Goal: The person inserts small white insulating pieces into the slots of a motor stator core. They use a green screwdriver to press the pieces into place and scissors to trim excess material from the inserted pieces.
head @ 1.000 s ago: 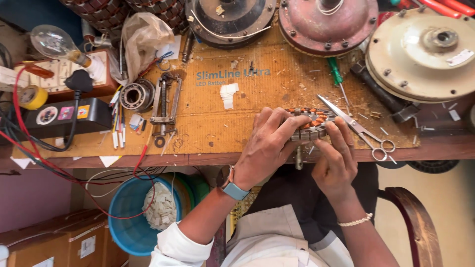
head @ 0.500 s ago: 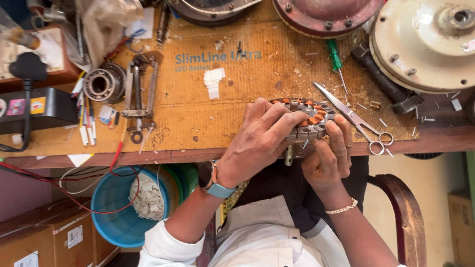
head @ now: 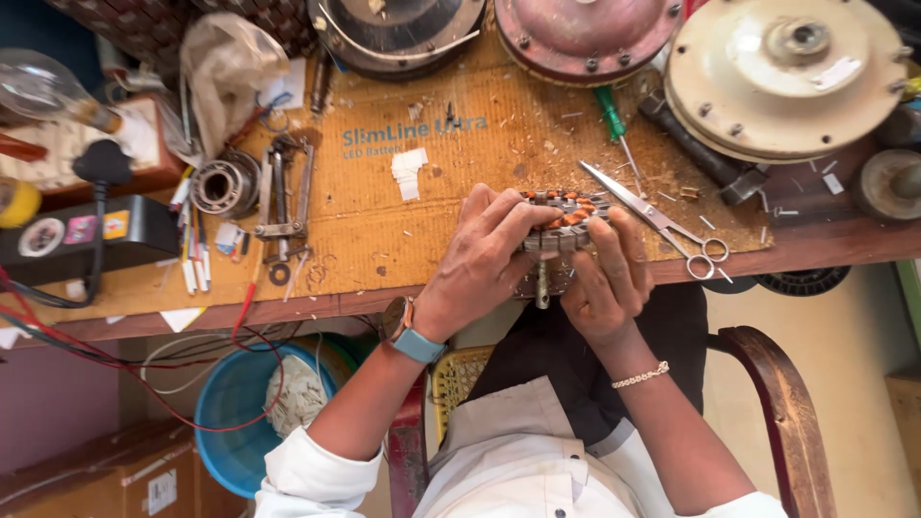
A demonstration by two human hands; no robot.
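Both hands, left hand (head: 484,264) and right hand (head: 602,278), gripping copper-wound round metal stator (head: 564,219) at bench (head: 365,240) edge; steel scissors (head: 662,223) lying just right.

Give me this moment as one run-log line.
left hand: grips wound stator | right hand: grips stator from other side | location: workbench edge | nearby: scissors, green screwdriver

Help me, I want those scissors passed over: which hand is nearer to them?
Right. The right hand grips the copper-wound motor coil just beside the scissors, its fingers almost at the blades. The left hand holds the coil's far side.
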